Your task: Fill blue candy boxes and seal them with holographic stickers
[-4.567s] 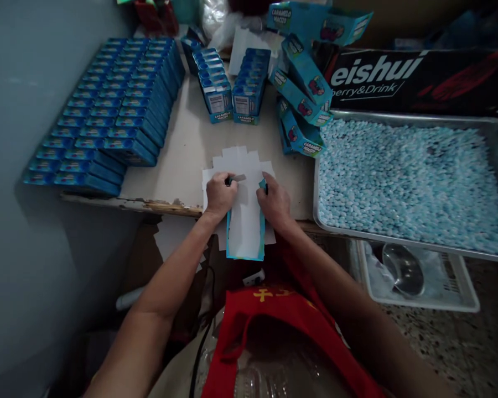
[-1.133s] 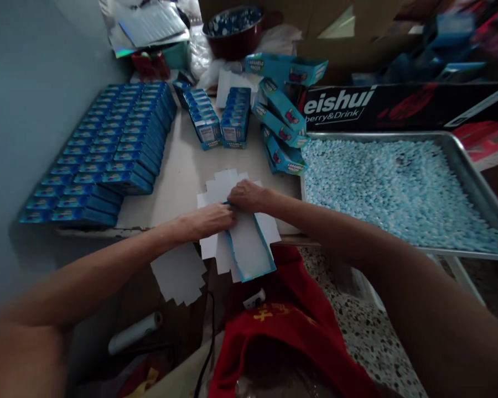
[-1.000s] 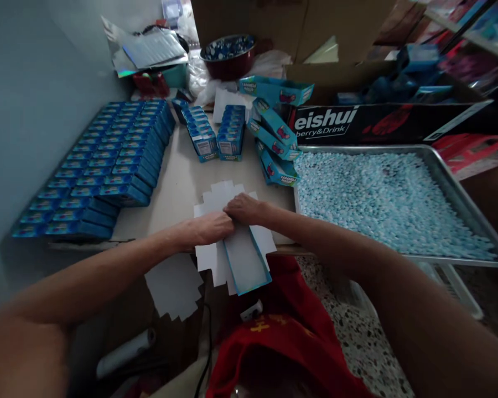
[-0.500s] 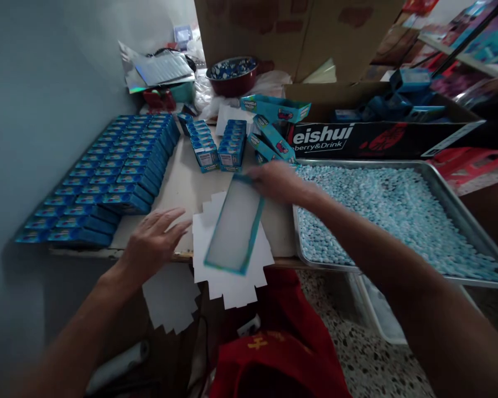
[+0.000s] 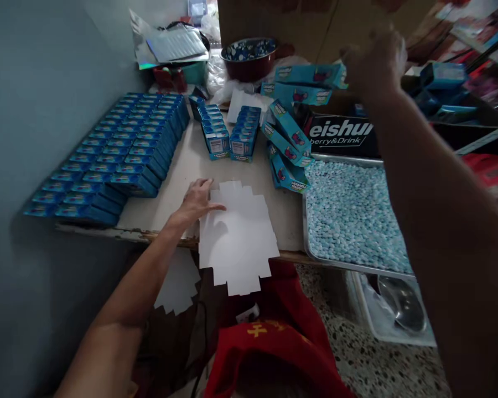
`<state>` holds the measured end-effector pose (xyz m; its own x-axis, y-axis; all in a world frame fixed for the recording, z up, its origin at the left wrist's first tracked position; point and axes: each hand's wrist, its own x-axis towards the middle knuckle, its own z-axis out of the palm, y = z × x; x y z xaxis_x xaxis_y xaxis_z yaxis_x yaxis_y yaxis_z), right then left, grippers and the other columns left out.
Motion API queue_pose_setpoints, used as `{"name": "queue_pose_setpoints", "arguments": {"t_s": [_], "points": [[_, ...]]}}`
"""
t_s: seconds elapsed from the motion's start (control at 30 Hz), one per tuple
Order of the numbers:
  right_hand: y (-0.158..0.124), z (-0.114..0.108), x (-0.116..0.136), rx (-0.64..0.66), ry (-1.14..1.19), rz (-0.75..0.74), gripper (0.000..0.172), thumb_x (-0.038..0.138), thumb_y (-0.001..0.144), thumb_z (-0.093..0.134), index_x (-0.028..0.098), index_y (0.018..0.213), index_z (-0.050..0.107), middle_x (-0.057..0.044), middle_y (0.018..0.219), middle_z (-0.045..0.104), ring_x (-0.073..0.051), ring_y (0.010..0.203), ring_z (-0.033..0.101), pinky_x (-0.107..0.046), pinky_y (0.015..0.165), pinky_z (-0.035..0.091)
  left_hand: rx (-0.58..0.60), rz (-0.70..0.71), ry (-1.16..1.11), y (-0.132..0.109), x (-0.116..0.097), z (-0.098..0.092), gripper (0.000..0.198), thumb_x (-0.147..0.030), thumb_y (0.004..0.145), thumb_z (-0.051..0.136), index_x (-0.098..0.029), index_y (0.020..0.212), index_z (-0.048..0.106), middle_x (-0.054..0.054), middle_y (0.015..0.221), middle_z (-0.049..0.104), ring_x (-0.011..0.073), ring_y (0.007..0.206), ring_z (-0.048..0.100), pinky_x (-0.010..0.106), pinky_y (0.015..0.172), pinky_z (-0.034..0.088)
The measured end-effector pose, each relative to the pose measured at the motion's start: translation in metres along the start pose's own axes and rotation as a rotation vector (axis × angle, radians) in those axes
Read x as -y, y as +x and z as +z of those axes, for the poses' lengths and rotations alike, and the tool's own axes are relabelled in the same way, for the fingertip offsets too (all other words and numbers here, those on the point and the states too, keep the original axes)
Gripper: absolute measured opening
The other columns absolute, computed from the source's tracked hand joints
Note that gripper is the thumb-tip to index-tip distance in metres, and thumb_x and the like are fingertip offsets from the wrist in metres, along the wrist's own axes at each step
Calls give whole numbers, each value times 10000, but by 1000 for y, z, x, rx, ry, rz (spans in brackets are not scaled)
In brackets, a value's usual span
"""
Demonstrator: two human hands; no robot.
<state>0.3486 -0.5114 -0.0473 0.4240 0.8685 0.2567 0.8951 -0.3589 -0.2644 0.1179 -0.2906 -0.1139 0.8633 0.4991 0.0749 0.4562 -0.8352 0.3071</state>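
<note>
My left hand lies flat with fingers spread on the left edge of a stack of flat white carton blanks, which overhangs the table's front edge. My right hand is raised at the far right, at the right end of a blue open display tray. That tray lies on top of a pile of similar blue trays. The right hand is smeared by motion, so its grip does not show.
Rows of small blue boxes fill the table's left side, with two more rows at the back. A metal tray of pale blue candies stands at the right. Behind it are a black carton and a red bowl.
My right hand has carried the folded blue tray from the blanks up onto the pile at the back right. My left hand let go and settled flat on the white blanks.
</note>
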Motion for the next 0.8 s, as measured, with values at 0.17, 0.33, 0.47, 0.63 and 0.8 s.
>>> {"name": "queue_pose_setpoints", "arguments": {"t_s": [0.17, 0.33, 0.47, 0.63, 0.8], "points": [[-35, 36, 39, 247, -42, 61, 721, 690, 874, 701, 161, 1363, 662, -211, 1333, 691, -409, 1294, 628, -422, 919, 543, 221, -52, -13, 36, -7, 7, 907, -441, 496, 1022, -181, 1277, 641, 152, 1300, 633, 380, 1204, 604, 478, 1052, 500], [-44, 53, 57, 458, -68, 112, 1181, 600, 636, 953, 162, 1584, 400, -265, 1448, 565, -435, 1299, 581, -458, 957, 550, 229, -112, -180, 27, -3, 10, 995, -402, 509, 1013, -180, 1370, 566, 70, 1083, 656, 299, 1015, 651, 413, 932, 532], [-13, 58, 47, 465, -31, 45, 1276, 583, 580, 987, 178, 1612, 356, -274, 1538, 445, -469, 1375, 491, -502, 1036, 506, 43, -106, -206, 3, -9, 12, 1233, -377, 453, 1044, -161, 1525, 475, 149, 1319, 591, 373, 1248, 564, 482, 1132, 442], [20, 71, 31, 528, 14, -58, 1016, 513, 483, 1036, 228, 1356, 601, -193, 1459, 490, -444, 1311, 508, -460, 978, 522, -15, -135, -162, -54, -13, 24, 1364, -527, 444, 1033, -204, 1600, 385, 217, 1591, 455, 478, 1480, 381, 602, 1249, 279], [17, 83, 32, 389, 115, -48, 676, 349, 560, 995, 193, 1125, 656, -140, 1237, 625, -312, 1071, 604, -358, 844, 506, -129, -141, -271, -87, -12, 35, 1257, -489, 500, 1028, -177, 1568, 442, 244, 1591, 485, 467, 1493, 413, 598, 1274, 252]]}}
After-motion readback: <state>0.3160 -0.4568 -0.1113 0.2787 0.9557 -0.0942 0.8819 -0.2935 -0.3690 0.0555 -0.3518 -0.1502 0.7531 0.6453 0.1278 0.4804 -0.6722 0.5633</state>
